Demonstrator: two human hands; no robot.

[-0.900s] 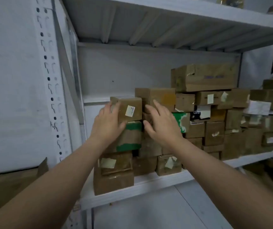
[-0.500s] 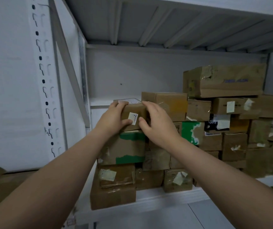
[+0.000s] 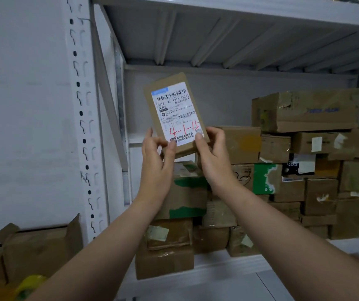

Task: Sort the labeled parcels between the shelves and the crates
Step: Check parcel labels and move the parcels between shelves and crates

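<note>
Matt cardboard parcel [image 3: 175, 115], glossy paper label [image 3: 177, 115]

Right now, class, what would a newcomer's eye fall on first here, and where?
The small parcel held up at centre, its white label with red handwritten 4-1-15 facing the camera. The left hand and right hand pinch its lower corners. Behind, to the right, stacked brown boxes crowd the shelf.

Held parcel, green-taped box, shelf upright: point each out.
held parcel [image 3: 175, 114], head view, on its white label.
green-taped box [image 3: 187, 199], head view, on its brown front.
shelf upright [image 3: 80, 127], head view, on its slotted face.
</note>
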